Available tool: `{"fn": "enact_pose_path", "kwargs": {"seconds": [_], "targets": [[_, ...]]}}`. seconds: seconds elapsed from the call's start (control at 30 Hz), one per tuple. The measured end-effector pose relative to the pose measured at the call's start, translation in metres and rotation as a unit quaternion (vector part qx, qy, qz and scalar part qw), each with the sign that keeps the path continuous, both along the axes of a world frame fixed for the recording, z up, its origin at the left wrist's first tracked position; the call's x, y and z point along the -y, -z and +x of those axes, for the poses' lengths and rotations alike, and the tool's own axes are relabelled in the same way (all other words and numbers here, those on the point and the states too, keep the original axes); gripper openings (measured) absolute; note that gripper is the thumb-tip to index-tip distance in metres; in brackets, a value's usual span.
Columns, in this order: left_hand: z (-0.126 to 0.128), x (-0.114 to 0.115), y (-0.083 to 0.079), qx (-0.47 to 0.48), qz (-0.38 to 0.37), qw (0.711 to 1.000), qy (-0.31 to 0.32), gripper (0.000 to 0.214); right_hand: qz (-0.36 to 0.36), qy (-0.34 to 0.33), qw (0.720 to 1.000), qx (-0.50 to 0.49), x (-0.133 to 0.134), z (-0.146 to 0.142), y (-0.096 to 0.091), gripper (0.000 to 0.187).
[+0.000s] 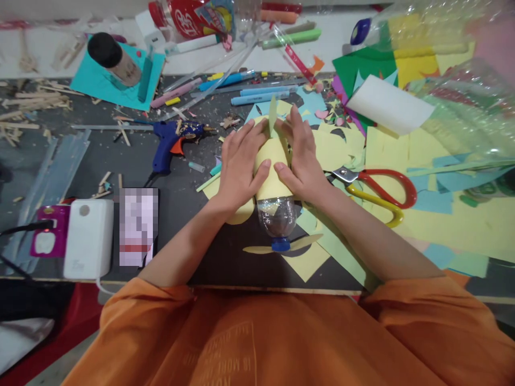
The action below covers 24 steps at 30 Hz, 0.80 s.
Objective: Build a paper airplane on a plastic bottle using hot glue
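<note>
A clear plastic bottle (277, 217) with a blue cap (280, 244) lies on the dark table, cap toward me. Yellow paper (273, 169) is wrapped around its body. My left hand (238, 163) presses flat on the paper's left side, fingers stretched out and together. My right hand (302, 158) presses on the right side the same way. A thin green paper strip (272, 112) sticks up between my fingertips at the far end.
A blue glue gun (171, 142) lies left of my hands. Red-and-yellow scissors (376, 190) lie to the right on paper scraps. A phone (138, 225), white charger (89, 238), markers, wood sticks and plastic bags crowd the table.
</note>
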<state>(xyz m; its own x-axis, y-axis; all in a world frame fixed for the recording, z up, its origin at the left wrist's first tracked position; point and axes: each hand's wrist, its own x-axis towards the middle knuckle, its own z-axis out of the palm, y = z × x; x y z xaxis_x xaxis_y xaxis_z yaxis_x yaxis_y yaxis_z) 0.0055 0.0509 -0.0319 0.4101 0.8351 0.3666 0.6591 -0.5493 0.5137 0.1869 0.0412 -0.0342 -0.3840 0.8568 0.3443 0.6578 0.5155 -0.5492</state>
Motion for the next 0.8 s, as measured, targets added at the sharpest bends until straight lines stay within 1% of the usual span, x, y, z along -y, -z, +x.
{"fn": "enact_pose_path", "kwargs": {"seconds": [0.1,0.23,0.4,0.53,0.7,0.8], "targets": [[0.001,-0.001,-0.001,0.001,-0.006,1.0,0.007,0.065,0.003,-0.01,1.0,0.005,-0.001,0.0,0.002,0.075],[0.0,-0.001,-0.001,-0.005,-0.003,1.0,0.019,0.064,0.003,0.006,1.0,0.002,-0.001,0.001,0.004,0.076],[-0.001,-0.001,0.003,-0.001,0.016,1.0,-0.011,0.065,0.009,0.029,0.999,-0.017,0.0,0.003,0.008,0.075],[-0.001,0.0,0.006,0.001,0.021,1.0,-0.017,0.067,0.014,0.029,0.999,-0.003,0.0,0.003,0.01,0.069],[-0.002,-0.002,0.008,-0.003,0.008,1.0,-0.008,0.07,0.021,0.039,0.998,0.032,0.001,0.002,0.008,0.069],[-0.003,-0.003,0.009,-0.003,0.002,1.0,-0.001,0.069,0.018,0.037,0.999,0.034,0.001,0.002,0.009,0.07]]}}
